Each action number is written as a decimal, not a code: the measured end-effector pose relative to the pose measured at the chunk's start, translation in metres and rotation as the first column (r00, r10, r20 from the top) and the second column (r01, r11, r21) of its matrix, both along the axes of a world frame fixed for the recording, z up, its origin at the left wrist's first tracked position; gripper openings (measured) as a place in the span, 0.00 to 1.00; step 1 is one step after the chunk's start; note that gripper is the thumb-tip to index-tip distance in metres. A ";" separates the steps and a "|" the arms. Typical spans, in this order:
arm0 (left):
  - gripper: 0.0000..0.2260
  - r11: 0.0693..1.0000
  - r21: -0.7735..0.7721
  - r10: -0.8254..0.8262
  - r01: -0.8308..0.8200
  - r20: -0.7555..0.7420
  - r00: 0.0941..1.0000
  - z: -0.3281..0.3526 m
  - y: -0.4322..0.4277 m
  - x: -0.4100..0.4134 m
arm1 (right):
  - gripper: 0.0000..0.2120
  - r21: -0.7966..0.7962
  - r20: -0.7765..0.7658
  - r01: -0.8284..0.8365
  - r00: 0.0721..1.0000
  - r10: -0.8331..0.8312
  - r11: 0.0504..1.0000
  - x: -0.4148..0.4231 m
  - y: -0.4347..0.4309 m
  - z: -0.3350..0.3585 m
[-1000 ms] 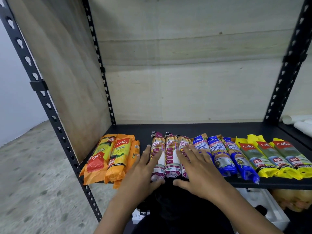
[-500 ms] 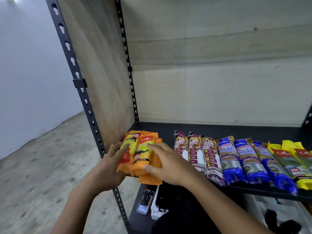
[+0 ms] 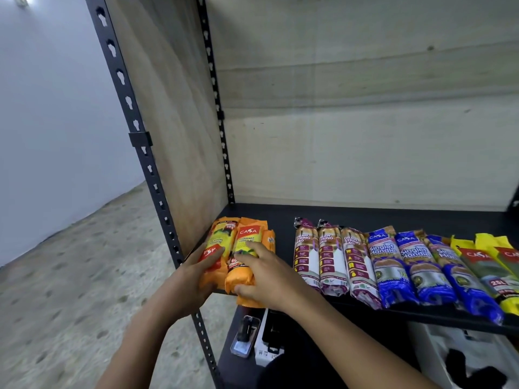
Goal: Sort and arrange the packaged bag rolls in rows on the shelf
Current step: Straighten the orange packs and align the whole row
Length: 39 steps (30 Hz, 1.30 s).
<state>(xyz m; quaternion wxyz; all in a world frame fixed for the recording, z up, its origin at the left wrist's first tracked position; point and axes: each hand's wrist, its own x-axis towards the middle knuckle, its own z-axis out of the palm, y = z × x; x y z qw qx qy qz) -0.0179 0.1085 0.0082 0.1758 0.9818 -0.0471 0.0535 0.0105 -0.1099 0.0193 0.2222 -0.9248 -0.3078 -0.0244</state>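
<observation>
Nearest: lower level [image 3: 238, 369] under the working shelf; a small clear-packed item [image 3: 244, 335] and a white box [image 3: 264, 343] lie on it
Left hand [image 3: 193, 273]: grips the near end of the left orange roll [image 3: 220, 237]; thumb across its red label, fingers curled beneath
Right hand [image 3: 266, 279]: holds the middle orange roll [image 3: 247, 240]; fingers spread over its top, thumb hooked at its near end
Third orange roll [image 3: 271, 240]: mostly under the right hand; touching the middle one; near end overhangs the shelf edge
Orange group: three rolls side by side at the shelf's left end, just beside the wooden side panel [image 3: 174, 122]
Draw-string rolls [image 3: 327, 256]: three, purple and white, touching in a row; apart from the orange group
Blue rolls [image 3: 415, 262]: three, marked Singlet Handle; next rightward, near ends past the edge
Yellow rolls [image 3: 483, 265]: at the right margin, partly cut off
Shelf [image 3: 365, 217]: black board; all rolls sit along its front, lengthwise front to back
Front post [image 3: 157, 186]: black, slotted; left of the hands
Back panel [image 3: 365, 136]: pale wood
Floor [image 3: 70, 276]: speckled grey; white wall [image 3: 42, 108] beyond
</observation>
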 end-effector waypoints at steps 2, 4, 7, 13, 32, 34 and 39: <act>0.33 1.000 -0.009 -0.005 0.006 0.055 0.998 -0.005 0.002 0.001 | 0.34 0.005 0.000 0.003 1.000 -0.003 1.000 0.001 0.001 0.000; 0.30 1.000 -0.012 -0.007 0.008 0.117 0.993 -0.010 0.003 0.002 | 0.34 0.023 0.007 0.006 1.000 -0.006 1.000 0.001 0.000 -0.001; 0.23 0.997 -0.075 0.042 -0.027 0.211 0.977 -0.011 0.002 0.003 | 0.33 0.066 0.028 0.003 1.000 -0.005 0.998 0.002 -0.003 -0.003; 0.17 0.988 -0.154 0.054 -0.002 0.334 0.941 0.001 -0.023 -0.001 | 0.31 0.173 0.045 0.028 0.998 -0.036 0.985 -0.001 -0.032 0.011; 0.20 0.957 -0.156 -0.183 0.243 0.321 0.929 -0.013 -0.193 0.006 | 0.34 -0.022 -0.049 0.333 0.942 -0.333 0.943 -0.021 -0.191 0.017; 0.21 0.953 -0.146 -0.213 0.265 0.296 0.931 -0.015 -0.189 0.005 | 0.36 -0.053 -0.048 0.335 0.940 -0.338 0.941 -0.021 -0.190 0.016; 0.28 0.924 -0.179 -0.296 0.338 0.224 0.929 -0.014 -0.168 -0.004 | 0.41 -0.182 0.019 0.299 0.954 -0.301 0.937 -0.027 -0.183 0.024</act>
